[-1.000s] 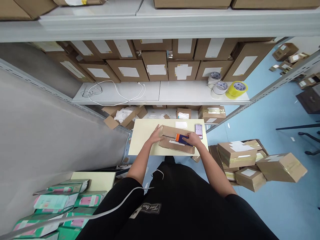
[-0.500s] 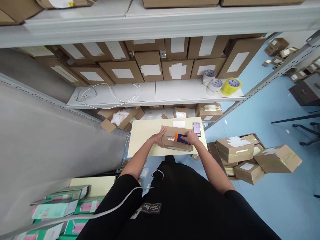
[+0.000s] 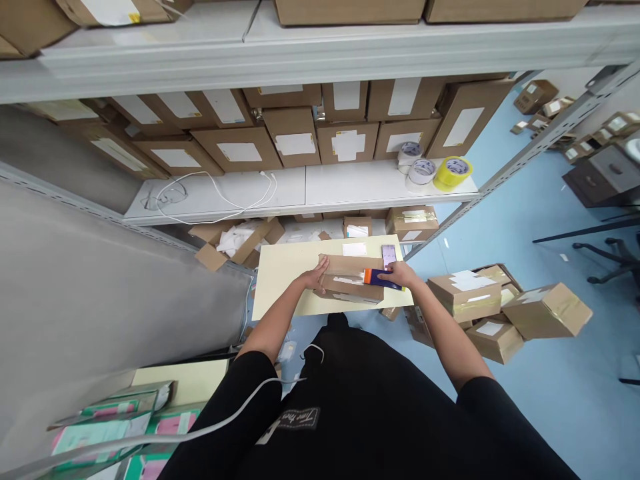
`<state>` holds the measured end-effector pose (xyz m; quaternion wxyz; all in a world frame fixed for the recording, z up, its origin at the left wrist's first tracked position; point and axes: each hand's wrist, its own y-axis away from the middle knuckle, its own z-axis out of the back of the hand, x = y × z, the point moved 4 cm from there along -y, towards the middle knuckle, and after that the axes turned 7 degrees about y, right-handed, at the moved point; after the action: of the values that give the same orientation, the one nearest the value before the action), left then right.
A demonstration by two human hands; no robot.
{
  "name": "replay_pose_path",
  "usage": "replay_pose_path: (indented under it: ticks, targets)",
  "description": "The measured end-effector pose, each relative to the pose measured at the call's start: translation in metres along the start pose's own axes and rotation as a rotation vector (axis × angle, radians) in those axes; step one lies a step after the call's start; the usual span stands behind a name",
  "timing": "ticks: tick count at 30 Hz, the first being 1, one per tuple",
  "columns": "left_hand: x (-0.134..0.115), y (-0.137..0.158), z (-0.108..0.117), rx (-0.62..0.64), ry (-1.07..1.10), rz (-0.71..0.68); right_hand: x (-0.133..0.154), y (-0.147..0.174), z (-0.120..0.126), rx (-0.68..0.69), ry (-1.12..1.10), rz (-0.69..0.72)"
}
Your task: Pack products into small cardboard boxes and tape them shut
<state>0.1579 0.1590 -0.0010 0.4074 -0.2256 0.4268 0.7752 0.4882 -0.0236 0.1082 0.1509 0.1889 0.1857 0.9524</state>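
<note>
Gripping blue tool (image 3: pixel 380 278), R hand (image 3: pixel 401 273) curled, L hand (image 3: pixel 316 276) splayed on box (image 3: pixel 345 287), phone (image 3: pixel 389 254) nr, prob. label (image 3: pixel 355 249) behind box

one tabletop carton (image 3: pixel 345 267), one orange-and-blue tool (image 3: pixel 381 280), one phone (image 3: pixel 389 253), three tape stacks (image 3: pixel 447 179)

Bright, diffuse light leaves a pale sheen on the blue floor (image 3: pixel 480 240), with wide-angle stretching towards the edges.
</note>
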Motion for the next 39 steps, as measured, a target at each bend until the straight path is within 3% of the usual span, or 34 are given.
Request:
replay_pose_path:
  ticks: [6,10,13,20,25,28,34,39]
  targets:
    - [0.001,-0.001,0.002,-0.040,0.038,0.016,-0.072,0.036,0.012,-0.021,-0.036,-0.084]
    - [-0.003,0.004,0.003,-0.075,0.070,-0.053,-0.126,0.056,0.016,-0.039,-0.061,-0.172]
    - [-0.005,0.007,0.004,-0.080,0.092,-0.066,-0.142,0.056,0.012,-0.063,-0.054,-0.216]
    - [-0.013,0.010,0.002,-0.157,0.125,-0.051,-0.125,0.029,-0.014,-0.088,-0.033,-0.273]
    - [-0.030,0.006,-0.018,-0.415,0.172,0.117,-0.121,0.020,-0.043,-0.074,-0.162,-0.279]
    - [-0.038,0.007,-0.030,-0.561,0.196,0.130,-0.119,0.015,-0.054,-0.022,-0.270,-0.274]
    - [-0.014,0.022,-0.023,-0.623,0.330,0.083,-0.097,0.013,-0.030,-0.005,-0.347,-0.263]
    - [0.036,0.044,-0.004,-0.636,0.361,0.079,-0.026,0.008,0.005,-0.048,-0.386,-0.120]
